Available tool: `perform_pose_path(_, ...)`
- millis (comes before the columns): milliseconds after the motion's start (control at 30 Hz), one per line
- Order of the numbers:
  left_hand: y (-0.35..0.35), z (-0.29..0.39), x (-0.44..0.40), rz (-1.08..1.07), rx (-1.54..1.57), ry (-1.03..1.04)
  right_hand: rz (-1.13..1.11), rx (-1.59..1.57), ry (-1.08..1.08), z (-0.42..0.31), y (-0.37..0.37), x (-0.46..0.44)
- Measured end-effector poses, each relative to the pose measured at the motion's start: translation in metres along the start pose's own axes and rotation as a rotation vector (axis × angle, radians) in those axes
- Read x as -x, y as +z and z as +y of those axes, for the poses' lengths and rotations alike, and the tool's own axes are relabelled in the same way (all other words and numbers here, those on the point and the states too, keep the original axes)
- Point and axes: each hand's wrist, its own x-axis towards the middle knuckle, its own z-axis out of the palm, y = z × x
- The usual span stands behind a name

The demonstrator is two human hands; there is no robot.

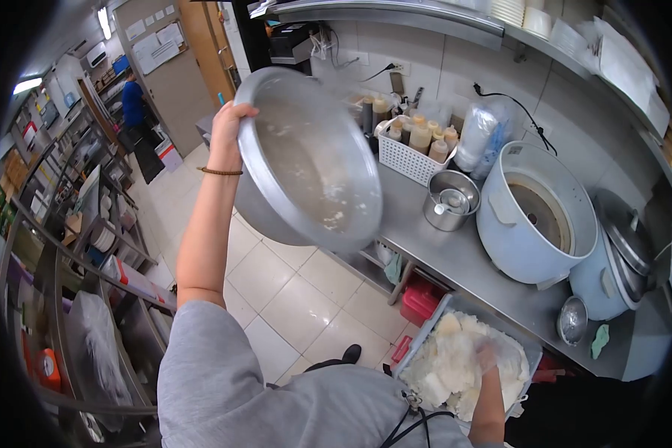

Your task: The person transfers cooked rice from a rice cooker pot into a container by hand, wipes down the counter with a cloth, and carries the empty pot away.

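My left hand (234, 128) is closed on the rim of a large metal bowl (295, 149), raised and tipped on its side. White bits, apparently rice, cling to the inside of the bowl. Below and to the right, a grey plastic tub (536, 351) holds a broad heap of white cooked rice (444, 366). My right hand (487, 355) is over the rice, seemingly touching it; motion blur hides its fingers.
A steel counter (418, 243) carries a white basket (407, 158) of sauce bottles, a small steel pot (450, 201), a big cooking pot (511, 231) and a sieve (573, 321). Shelving (89, 254) lines the left. A person in blue (133, 104) stands far back.
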Motion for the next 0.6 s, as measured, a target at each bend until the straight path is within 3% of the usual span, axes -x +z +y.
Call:
perform_pose_path(267, -0.083, -0.11, -0.115, 0.354, 0.246, 0.036, 0.034, -0.404, 0.326, -0.008, -0.008, 0.0)
perform_pose_path(367, -0.108, -0.164, -0.149, 0.427, 0.479, 0.011, 0.119, -0.979, 0.567, -0.011, -0.01, -0.002)
perform_pose_path(467, -0.098, -0.175, -0.138, 0.415, 0.635, -0.001, 0.232, -2.061, 0.834, -0.009, -0.01, -0.006)
perform_pose_path(533, -0.108, -0.203, -0.143, 0.458, 0.654, -0.014, 0.19, -2.371, 0.881, -0.004, -0.007, -0.005)
perform_pose_path(567, -0.102, -0.206, -0.133, 0.478, 0.642, -0.002, 0.428, -2.143, 1.056, -0.022, -0.02, 0.0)
perform_pose_path(600, -0.102, -0.218, -0.129, 0.497, 0.64, -0.003, 0.442, -2.139, 1.073, -0.008, -0.003, 0.004)
